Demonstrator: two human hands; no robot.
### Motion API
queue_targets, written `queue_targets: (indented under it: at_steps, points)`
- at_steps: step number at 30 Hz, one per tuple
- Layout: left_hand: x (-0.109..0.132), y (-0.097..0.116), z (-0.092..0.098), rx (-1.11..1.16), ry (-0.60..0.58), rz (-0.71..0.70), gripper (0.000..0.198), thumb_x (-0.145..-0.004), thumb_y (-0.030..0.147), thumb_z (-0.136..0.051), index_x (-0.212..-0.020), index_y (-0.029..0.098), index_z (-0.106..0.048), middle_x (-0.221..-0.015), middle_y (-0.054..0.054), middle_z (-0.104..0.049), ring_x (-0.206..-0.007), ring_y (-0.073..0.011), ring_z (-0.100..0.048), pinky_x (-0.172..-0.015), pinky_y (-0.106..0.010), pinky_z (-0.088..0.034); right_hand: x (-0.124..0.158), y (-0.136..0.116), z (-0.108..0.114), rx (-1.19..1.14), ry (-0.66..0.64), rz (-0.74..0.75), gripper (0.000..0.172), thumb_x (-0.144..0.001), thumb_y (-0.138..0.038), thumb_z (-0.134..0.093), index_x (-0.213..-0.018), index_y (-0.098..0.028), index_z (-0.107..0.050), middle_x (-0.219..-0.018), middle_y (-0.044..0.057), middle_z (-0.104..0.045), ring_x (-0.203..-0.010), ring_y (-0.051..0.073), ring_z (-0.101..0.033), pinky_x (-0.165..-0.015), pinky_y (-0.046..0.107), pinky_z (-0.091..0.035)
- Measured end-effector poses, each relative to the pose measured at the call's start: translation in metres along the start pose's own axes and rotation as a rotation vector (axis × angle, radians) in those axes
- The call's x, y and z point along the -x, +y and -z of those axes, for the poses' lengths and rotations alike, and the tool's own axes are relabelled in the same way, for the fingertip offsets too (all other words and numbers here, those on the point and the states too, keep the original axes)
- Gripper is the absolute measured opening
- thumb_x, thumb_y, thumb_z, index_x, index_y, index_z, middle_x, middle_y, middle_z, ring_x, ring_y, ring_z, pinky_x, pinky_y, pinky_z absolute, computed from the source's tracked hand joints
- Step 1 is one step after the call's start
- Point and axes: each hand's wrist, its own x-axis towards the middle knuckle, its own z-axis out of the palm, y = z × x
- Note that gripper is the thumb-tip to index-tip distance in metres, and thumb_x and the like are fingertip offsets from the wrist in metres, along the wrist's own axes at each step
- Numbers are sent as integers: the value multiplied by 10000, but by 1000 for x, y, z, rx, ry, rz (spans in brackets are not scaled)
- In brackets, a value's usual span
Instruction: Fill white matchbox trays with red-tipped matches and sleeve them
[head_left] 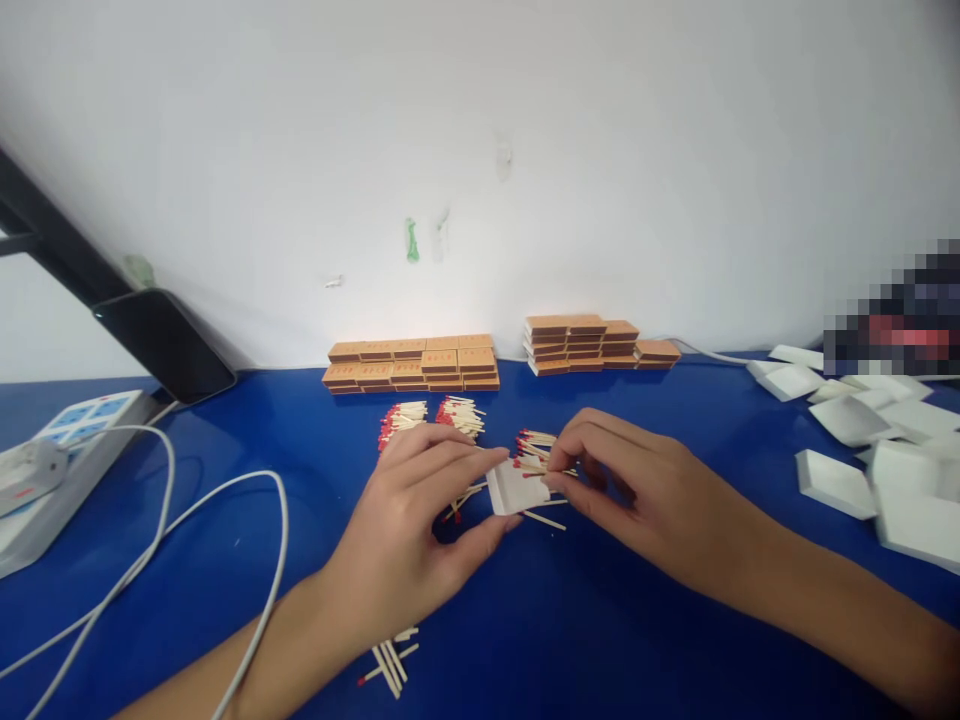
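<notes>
My left hand (424,500) grips a small white matchbox tray (516,490) at its left end, thumb below and fingers above. Over the tray's right side, my right hand (626,475) pinches several red-tipped matches (531,470), their heads pointing left. The tray looks open at the top, and its right part is hidden by the fingers. More loose matches (546,520) lie beneath and behind the tray. Two piles of matches, one at the left (405,415) and one beside it (460,412), sit just beyond my left hand.
Stacked orange matchboxes (409,365) line the wall, with a second stack (574,345) to the right. White empty trays (862,420) heap at the right. A power strip (82,430), white cable (169,520) and phone (165,345) occupy the left. Stray matches (390,660) lie near my left forearm.
</notes>
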Motion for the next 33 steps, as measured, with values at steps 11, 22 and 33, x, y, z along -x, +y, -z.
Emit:
queue_targets:
  at_steps: [11, 22, 33]
  points:
    - [2, 4, 0, 85, -28, -3, 428, -906, 241, -821, -1315, 189, -705, -1107, -63, -791, -1112, -248, -656, -1025, -419, -542, 2, -4, -4, -4, -32, 84, 82, -1035, -186, -570, -968, -225, -593, -908, 11, -628, -777, 139, -618, -673, 256, -465]
    - [3, 3, -1, 124, -31, 62, 411, -902, 268, -828, -1295, 206, -725, -1160, -71, -780, -1132, -248, -657, -1005, -413, -567, 3, -4, -3, -4, -25, 86, 61, -1051, -221, -566, -1032, -214, -624, -956, 25, -643, -787, 134, -614, -687, 253, -465]
    - [2, -9, 2, -49, 115, 213, 368, -930, 295, -792, -1289, 254, -727, -1155, -40, -778, -1114, -252, -660, -964, -431, -557, 1, 12, 13, 33, -344, -188, 239, -978, -452, -661, -888, -230, -649, -824, 6, -648, -692, 146, -579, -624, 280, -421]
